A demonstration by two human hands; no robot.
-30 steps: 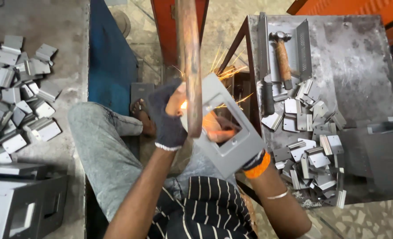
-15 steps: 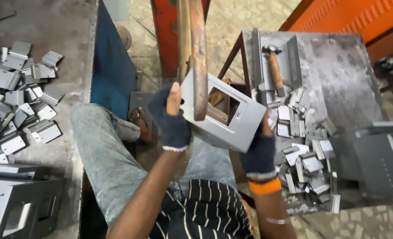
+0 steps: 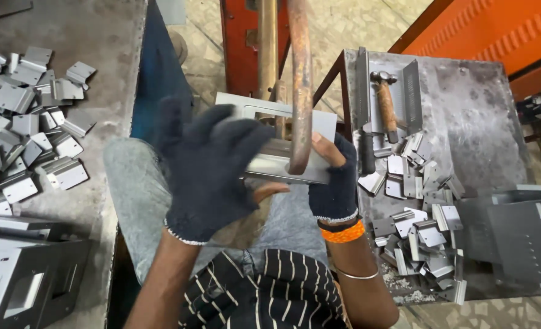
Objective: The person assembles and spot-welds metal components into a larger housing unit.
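1. While the camera looks straight down, the far left shows a grey table (image 3: 100, 36) strewn with small folded metal brackets (image 3: 27, 134), a loose heap running to its left edge.
2. Down in the lower left corner sit grey sheet-metal boxes (image 3: 27, 274) with cut-out windows, stacked just below the brackets.
3. Moving in, the left hand (image 3: 212, 173) in a dark knit glove with open fingertips is spread over the near side of a grey sheet-metal panel (image 3: 270, 164); its grip is grasping that panel, bare thumb tip pressed under the lower edge.
4. The panel is up at centre frame, above the person's lap, with a rectangular window cut in its upper part.
5. Right in front of it, a rusty copper-coloured rod (image 3: 301, 91) comes down from the top and its tip meets the panel's face; a second brass-coloured rod (image 3: 267, 49) stands just behind.
6. The right hand (image 3: 334, 183), gloved the same way with an orange band at the wrist, is clenched on the panel's right end, bare fingers curling over the top edge.
7. Further right, a second table (image 3: 477, 122) carries a wooden-handled hammer (image 3: 385, 103), more brackets in a pile, and a larger grey folded sheet (image 3: 520, 231) at the far right.
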